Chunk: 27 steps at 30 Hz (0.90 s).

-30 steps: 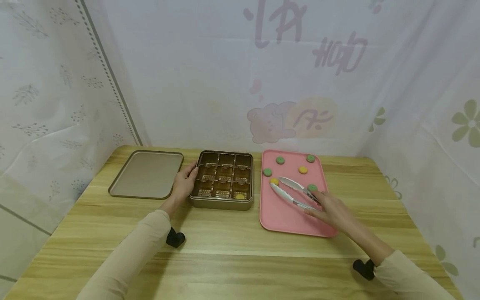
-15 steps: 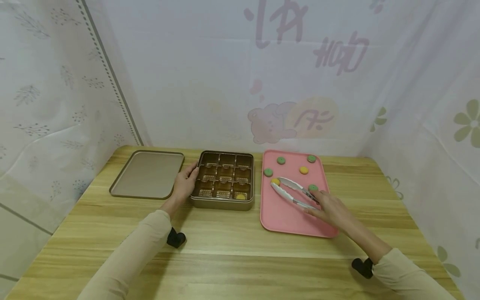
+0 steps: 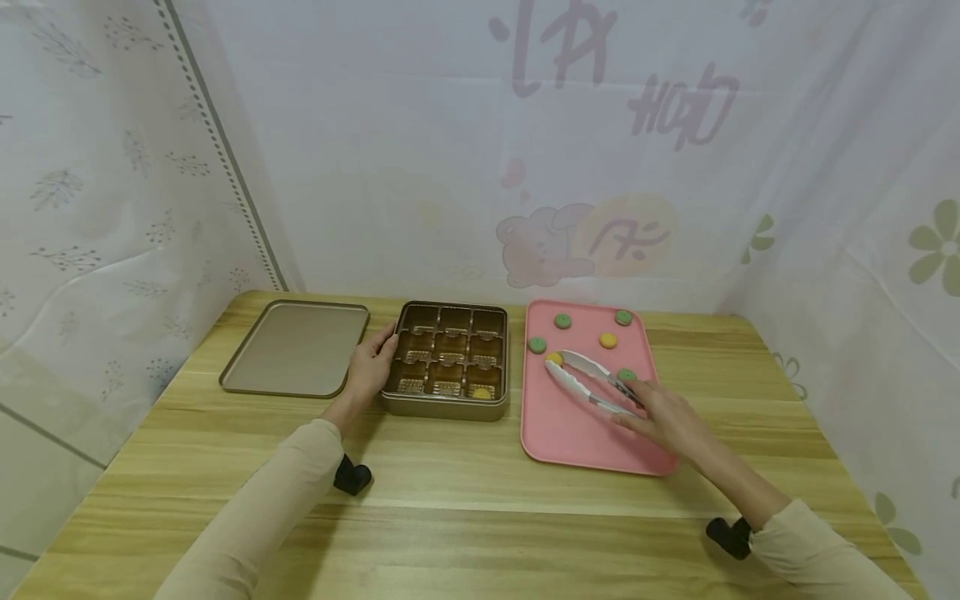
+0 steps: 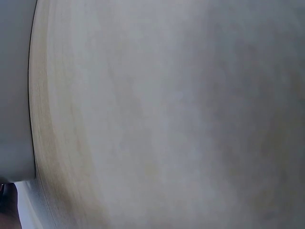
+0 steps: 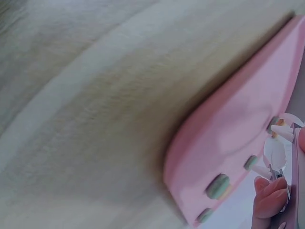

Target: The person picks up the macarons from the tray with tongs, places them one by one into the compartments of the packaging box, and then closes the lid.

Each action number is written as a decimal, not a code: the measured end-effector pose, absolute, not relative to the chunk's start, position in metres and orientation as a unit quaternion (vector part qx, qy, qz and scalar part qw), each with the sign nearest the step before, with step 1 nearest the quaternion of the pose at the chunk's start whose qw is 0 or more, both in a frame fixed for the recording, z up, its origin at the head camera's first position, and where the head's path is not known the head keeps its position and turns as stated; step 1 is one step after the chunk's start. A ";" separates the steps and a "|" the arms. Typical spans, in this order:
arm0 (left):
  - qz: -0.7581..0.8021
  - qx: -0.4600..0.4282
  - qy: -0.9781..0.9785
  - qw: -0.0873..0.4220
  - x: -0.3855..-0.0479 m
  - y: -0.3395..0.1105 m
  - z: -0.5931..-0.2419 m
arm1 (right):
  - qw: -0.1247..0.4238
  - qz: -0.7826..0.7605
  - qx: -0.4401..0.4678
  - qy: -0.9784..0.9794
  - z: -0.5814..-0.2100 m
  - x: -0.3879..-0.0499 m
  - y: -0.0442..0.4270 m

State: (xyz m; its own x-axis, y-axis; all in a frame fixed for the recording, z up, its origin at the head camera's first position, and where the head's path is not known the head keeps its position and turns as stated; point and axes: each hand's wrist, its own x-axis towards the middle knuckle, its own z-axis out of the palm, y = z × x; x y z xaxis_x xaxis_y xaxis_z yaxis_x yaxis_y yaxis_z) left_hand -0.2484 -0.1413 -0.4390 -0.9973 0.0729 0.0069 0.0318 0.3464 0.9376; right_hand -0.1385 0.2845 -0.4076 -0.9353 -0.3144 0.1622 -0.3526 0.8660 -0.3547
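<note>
Pink tray [image 3: 566, 437] sits toward the R side of the bench [image 3: 457, 550], w/ metal tongs [image 3: 572, 384] reaching over it from the person's right hand [image 3: 663, 417]. That hand's gripping the tongs by the handle end, and the tips are either side of a yellow macaron [image 3: 554, 358] near the tray's L edge; can't tell if they're pinching it. Left hand [image 3: 370, 364] is up against the L side of the box [image 3: 444, 408], tho tbh can't tell whether its fingers curl round it. So hands are well apart, box btwn them.

Stuff in the way: a green macaron [image 3: 537, 344] just beside that yellow one, plus another green macaron [image 3: 627, 377] right by the R hand's fingers. Two more green ones and a second yellow macaron [image 3: 608, 340] are farther back on the tray. Box has a 3x3 insert [image 3: 448, 345], w/ a third yellow macaron [image 3: 481, 394] in the near R compartment. Flat bronze panel [image 3: 296, 346] lies L of the box, next to the L hand.

Bench is light wood, grain running side to side. Beige sleeves [image 3: 258, 508], black wrist cams [image 3: 352, 477]. Pale cloth [image 3: 375, 167] hangs behind w/ a bear print [image 3: 543, 250] & pinkish lettering, grey sprigs on the L, green flowers on the R.
</note>
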 end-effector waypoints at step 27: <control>0.559 0.032 0.829 0.012 -0.249 -0.143 -0.439 | 0.011 0.197 0.277 -0.940 -0.366 -0.150 0.184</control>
State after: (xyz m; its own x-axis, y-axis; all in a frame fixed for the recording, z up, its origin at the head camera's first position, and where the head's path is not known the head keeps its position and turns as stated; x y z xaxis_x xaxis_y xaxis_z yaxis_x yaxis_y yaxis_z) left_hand -0.2488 -0.1425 -0.4390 -0.9976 0.0671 0.0161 0.0401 0.3736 0.9267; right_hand -0.1505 0.1836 -0.3657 -0.8460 -0.5172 0.1297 -0.5258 0.7687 -0.3642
